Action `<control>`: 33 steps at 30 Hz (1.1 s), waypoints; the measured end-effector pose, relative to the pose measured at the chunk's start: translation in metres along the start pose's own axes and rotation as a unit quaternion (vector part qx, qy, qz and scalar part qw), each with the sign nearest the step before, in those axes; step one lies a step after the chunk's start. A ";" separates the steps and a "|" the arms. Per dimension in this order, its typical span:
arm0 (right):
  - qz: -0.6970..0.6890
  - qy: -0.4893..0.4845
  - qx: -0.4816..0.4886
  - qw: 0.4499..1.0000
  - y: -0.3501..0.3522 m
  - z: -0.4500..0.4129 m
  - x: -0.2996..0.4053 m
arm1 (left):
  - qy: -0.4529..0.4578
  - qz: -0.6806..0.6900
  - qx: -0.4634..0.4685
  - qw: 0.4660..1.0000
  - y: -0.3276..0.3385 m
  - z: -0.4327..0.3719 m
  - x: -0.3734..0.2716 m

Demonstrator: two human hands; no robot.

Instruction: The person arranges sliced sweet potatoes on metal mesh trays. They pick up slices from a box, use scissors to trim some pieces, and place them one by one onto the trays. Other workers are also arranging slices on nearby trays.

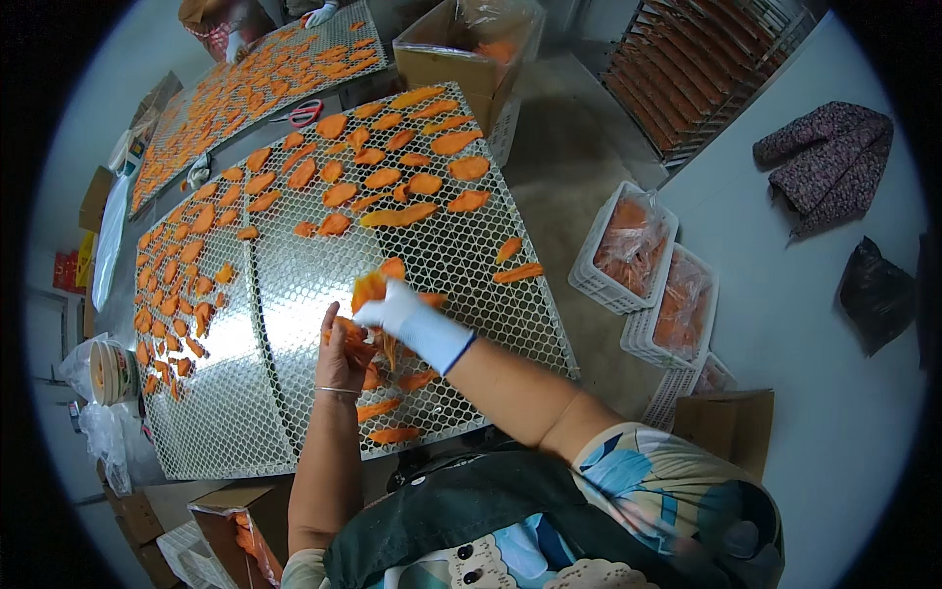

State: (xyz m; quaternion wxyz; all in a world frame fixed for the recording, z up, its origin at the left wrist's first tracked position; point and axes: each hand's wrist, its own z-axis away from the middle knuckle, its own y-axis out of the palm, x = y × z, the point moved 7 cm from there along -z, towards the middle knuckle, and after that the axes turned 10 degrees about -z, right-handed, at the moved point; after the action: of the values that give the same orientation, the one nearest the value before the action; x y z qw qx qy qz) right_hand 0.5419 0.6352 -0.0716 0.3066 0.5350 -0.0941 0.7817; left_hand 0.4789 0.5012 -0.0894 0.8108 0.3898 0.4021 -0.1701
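Note:
My right hand point(386, 305), in a white glove with a blue-edged cuff, grips an orange dried fruit slice point(368, 287). Close beside it is my left hand point(344, 353), bare with a thin bracelet at the wrist, cupped around a small bunch of orange slices point(352, 333). Both hands are above a large mesh drying tray point(294, 420). Slices such as a long yellowish one point(399, 215) lie spread over the tray's far part. More sit at its left side, and several lie near my hands, partly hidden by my right arm.
A second mesh tray point(346, 37) with slices stands beyond; a person's gloved hand point(321, 15) is over it. Red-handled scissors point(305, 113) lie between the trays. White crates point(622, 247) of bagged slices stand right, a cardboard box point(449, 73) behind, a tray rack point(684, 73) farther off.

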 end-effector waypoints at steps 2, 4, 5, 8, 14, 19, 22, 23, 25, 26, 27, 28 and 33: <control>0.071 -0.074 -0.030 0.994 0.007 0.020 0.007 | -0.002 0.014 0.042 0.999 0.035 -0.001 -0.001; 0.267 -0.220 -0.094 0.933 -0.004 0.033 0.035 | -0.023 0.003 0.060 0.998 0.039 -0.007 0.007; 0.274 -0.267 -0.104 0.918 -0.007 0.036 0.039 | -0.012 -0.016 0.082 0.996 0.043 -0.006 0.011; 0.062 -0.250 -0.001 0.966 -0.014 0.025 0.034 | 0.017 -0.032 0.070 0.997 0.070 -0.009 -0.001; -0.073 -0.061 0.078 0.992 -0.014 0.020 0.013 | -0.048 -0.140 0.044 0.988 0.063 -0.011 0.001; -0.058 0.031 0.185 0.981 0.003 0.037 0.010 | -0.097 -0.135 0.117 0.979 0.050 -0.010 0.014; 0.087 -0.097 0.173 0.976 0.008 0.019 -0.001 | -0.099 -0.054 0.085 0.990 0.058 0.003 0.013; 0.142 -0.126 0.174 0.966 0.011 0.016 0.002 | -0.085 -0.027 0.058 0.994 0.058 0.008 0.011; -0.004 -0.014 0.260 0.966 0.024 0.026 0.001 | -0.072 -0.053 0.051 0.995 0.045 0.012 0.006; -0.038 0.008 0.274 0.961 0.030 0.027 0.001 | -0.080 -0.100 0.039 0.991 0.038 0.012 0.004; -0.039 0.000 0.285 0.958 0.037 0.036 0.011 | -0.067 -0.098 0.031 0.992 0.032 0.014 0.000; -0.027 -0.013 0.266 0.963 0.037 0.037 0.012 | -0.058 -0.095 0.025 0.993 0.029 0.015 -0.001; -0.244 -0.027 0.166 0.955 0.048 0.026 0.004 | -0.008 0.038 0.096 0.995 0.018 0.019 -0.006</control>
State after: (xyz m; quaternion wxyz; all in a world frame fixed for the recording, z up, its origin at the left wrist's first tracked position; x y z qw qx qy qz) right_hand 0.5334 0.5864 -0.0492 0.3917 0.6064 0.1622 0.6728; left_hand 0.4958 0.4977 -0.0692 0.7785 0.4798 0.3621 -0.1803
